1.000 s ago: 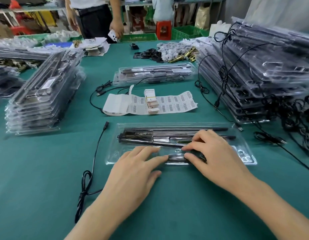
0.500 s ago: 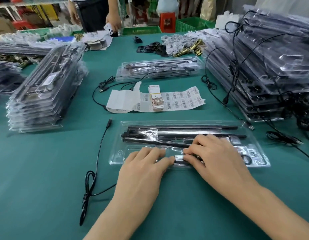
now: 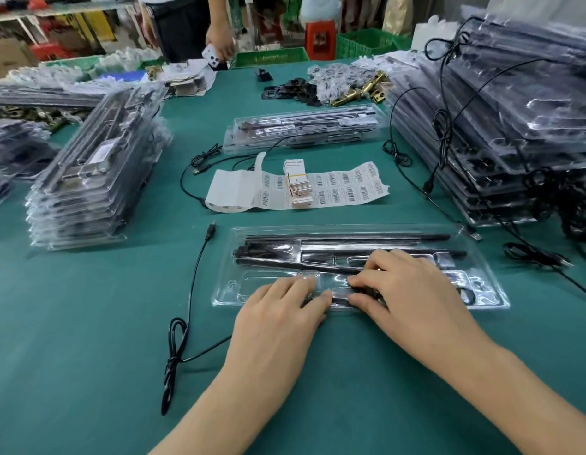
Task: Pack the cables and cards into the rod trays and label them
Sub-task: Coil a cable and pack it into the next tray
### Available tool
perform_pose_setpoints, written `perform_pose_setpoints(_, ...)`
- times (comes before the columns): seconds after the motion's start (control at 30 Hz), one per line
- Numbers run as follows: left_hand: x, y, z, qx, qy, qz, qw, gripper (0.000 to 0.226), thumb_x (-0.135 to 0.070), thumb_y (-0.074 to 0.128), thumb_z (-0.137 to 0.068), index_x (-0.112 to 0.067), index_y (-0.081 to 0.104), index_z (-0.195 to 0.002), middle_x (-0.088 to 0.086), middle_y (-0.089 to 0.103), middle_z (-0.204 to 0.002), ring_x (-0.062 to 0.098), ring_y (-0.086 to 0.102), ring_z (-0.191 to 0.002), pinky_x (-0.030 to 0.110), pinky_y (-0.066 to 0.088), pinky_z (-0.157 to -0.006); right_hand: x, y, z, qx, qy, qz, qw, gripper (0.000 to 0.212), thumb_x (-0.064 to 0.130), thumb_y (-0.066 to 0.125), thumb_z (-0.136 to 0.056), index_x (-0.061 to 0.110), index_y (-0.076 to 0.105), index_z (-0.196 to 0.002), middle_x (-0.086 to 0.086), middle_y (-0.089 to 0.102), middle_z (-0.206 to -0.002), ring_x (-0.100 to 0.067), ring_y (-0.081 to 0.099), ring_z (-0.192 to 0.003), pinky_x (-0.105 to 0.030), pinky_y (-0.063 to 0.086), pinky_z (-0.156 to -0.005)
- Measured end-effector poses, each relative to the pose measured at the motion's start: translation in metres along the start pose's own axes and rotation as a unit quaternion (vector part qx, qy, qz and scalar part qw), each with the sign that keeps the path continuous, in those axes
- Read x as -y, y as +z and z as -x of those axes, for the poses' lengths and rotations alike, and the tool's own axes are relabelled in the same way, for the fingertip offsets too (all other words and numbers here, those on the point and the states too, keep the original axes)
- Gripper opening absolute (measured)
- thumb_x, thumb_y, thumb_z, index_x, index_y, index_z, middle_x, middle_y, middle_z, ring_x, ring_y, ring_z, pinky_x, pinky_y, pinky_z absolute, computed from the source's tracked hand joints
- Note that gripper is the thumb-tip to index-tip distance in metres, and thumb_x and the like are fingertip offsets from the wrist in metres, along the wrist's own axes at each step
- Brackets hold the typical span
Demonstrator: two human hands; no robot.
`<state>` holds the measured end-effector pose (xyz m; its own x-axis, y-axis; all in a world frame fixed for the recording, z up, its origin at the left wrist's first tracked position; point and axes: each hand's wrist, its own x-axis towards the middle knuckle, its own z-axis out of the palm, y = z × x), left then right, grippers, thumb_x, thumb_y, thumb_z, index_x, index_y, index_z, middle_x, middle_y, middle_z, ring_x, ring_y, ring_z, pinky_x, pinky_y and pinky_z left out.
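A clear plastic rod tray (image 3: 234,290) lies in front of me on the green table, with long black rods (image 3: 334,238) in its far slots. My left hand (image 3: 278,323) rests flat on the tray's near edge, fingers straight. My right hand (image 3: 413,297) curls over the near middle slot, thumb and forefinger pinching a small black cable bundle (image 3: 362,290) there. A loose black USB cable (image 3: 188,310) runs along the table left of the tray. Behind the tray lie a barcode label sheet (image 3: 347,188) and a small stack of cards (image 3: 298,190).
Stacks of packed trays stand at the left (image 3: 95,165) and right (image 3: 514,126), the right one draped with black cables. Two more trays (image 3: 304,129) lie at mid-back. A person (image 3: 186,27) stands at the far edge, holding a phone.
Both hands stay at the tray's near middle slot. My right fingers have closed in a little tighter on the black bundle. The view has tilted slightly.
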<state>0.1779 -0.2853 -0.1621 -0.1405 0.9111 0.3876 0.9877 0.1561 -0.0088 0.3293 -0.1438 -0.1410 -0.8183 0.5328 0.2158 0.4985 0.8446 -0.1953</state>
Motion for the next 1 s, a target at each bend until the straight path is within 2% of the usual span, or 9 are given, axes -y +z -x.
perform_pose_setpoints(0.17,0.0,0.005,0.007,-0.006,0.0,0.021,1.0,0.04,-0.019,0.09,-0.075,-0.028,0.077,-0.112,-0.005,0.074,-0.111,0.017,0.072,-0.097,0.029,0.055,-0.078,0.004,-0.006,-0.008,0.065,0.008,0.046,0.997,0.035,0.062,0.047,-0.096,0.041,0.066,-0.118,0.016,0.057,-0.106,-0.01,0.053,-0.106,-0.031,0.027,-0.075)
perform_pose_setpoints(0.3,-0.004,0.012,0.006,-0.02,0.002,-0.001,1.0,0.053,-0.012,0.089,-0.069,-0.032,0.077,-0.116,0.002,0.074,-0.111,0.022,0.072,-0.091,0.031,0.055,-0.076,0.011,-0.01,-0.017,0.093,-0.008,0.102,0.99,0.033,0.059,0.046,-0.099,0.036,0.063,-0.113,0.012,0.055,-0.107,-0.012,0.057,-0.108,-0.034,0.025,-0.074)
perform_pose_setpoints(0.37,-0.005,0.014,0.006,-0.047,0.024,-0.016,0.998,0.045,-0.005,0.07,-0.078,-0.028,0.077,-0.115,0.007,0.074,-0.111,0.025,0.071,-0.089,0.033,0.056,-0.077,0.016,-0.011,-0.02,0.113,-0.021,0.127,0.985,0.028,0.054,0.046,-0.101,0.033,0.062,-0.109,0.01,0.051,-0.1,-0.015,0.058,-0.106,-0.035,0.024,-0.074)
perform_pose_setpoints(0.47,-0.007,0.011,0.008,-0.054,0.025,-0.017,0.998,0.054,-0.004,0.041,-0.081,-0.024,0.078,-0.114,0.009,0.075,-0.109,0.027,0.073,-0.09,0.034,0.058,-0.078,0.019,-0.011,-0.019,0.116,-0.032,0.143,0.982,0.021,0.047,0.049,-0.103,0.031,0.062,-0.108,0.008,0.051,-0.1,-0.018,0.059,-0.104,-0.035,0.024,-0.075)
perform_pose_setpoints(0.63,-0.01,0.002,0.002,-0.024,0.01,0.005,1.0,0.049,-0.006,0.066,-0.071,-0.03,0.079,-0.111,0.003,0.074,-0.104,0.022,0.07,-0.081,0.032,0.057,-0.072,0.015,-0.024,-0.027,0.135,-0.024,0.126,0.982,0.034,0.056,0.049,-0.1,0.032,0.071,-0.107,0.009,0.062,-0.101,-0.018,0.063,-0.099,-0.035,0.034,-0.083)
perform_pose_setpoints(0.73,-0.003,-0.005,0.0,-0.005,-0.002,0.058,0.998,0.037,-0.018,0.085,-0.079,-0.036,0.078,-0.111,-0.004,0.072,-0.1,0.021,0.068,-0.081,0.032,0.055,-0.069,0.014,-0.026,-0.027,0.128,-0.014,0.094,0.987,0.037,0.057,0.044,-0.101,0.034,0.071,-0.108,0.01,0.063,-0.102,-0.016,0.059,-0.103,-0.036,0.04,-0.087)
perform_pose_setpoints(0.87,0.016,-0.016,-0.008,0.063,-0.038,0.173,0.982,0.022,-0.037,0.067,-0.096,-0.041,0.075,-0.115,-0.014,0.068,-0.11,0.013,0.06,-0.102,0.034,0.051,-0.086,0.023,-0.013,-0.022,0.055,-0.029,0.035,0.997,0.029,0.048,0.045,-0.102,0.035,0.066,-0.115,0.014,0.058,-0.11,-0.015,0.051,-0.111,-0.034,0.041,-0.089)
perform_pose_setpoints(0.93,0.03,-0.023,-0.013,0.09,-0.052,0.261,0.96,0.022,-0.042,0.062,-0.095,-0.039,0.076,-0.111,-0.021,0.068,-0.115,0.0,0.057,-0.11,0.024,0.047,-0.096,0.029,-0.004,-0.016,0.033,-0.04,-0.005,0.999,0.024,0.044,0.053,-0.099,0.032,0.069,-0.113,0.012,0.058,-0.109,-0.016,0.052,-0.109,-0.035,0.043,-0.089)
perform_pose_setpoints(1.0,0.053,-0.03,-0.018,0.042,-0.101,0.307,0.945,0.019,-0.04,0.063,-0.092,-0.037,0.077,-0.104,-0.024,0.07,-0.109,-0.004,0.061,-0.107,0.016,0.045,-0.09,0.029,0.001,-0.011,0.011,-0.036,-0.024,0.999,0.02,0.038,0.062,-0.096,0.027,0.073,-0.109,0.009,0.059,-0.105,-0.018,0.054,-0.105,-0.035,0.046,-0.087)
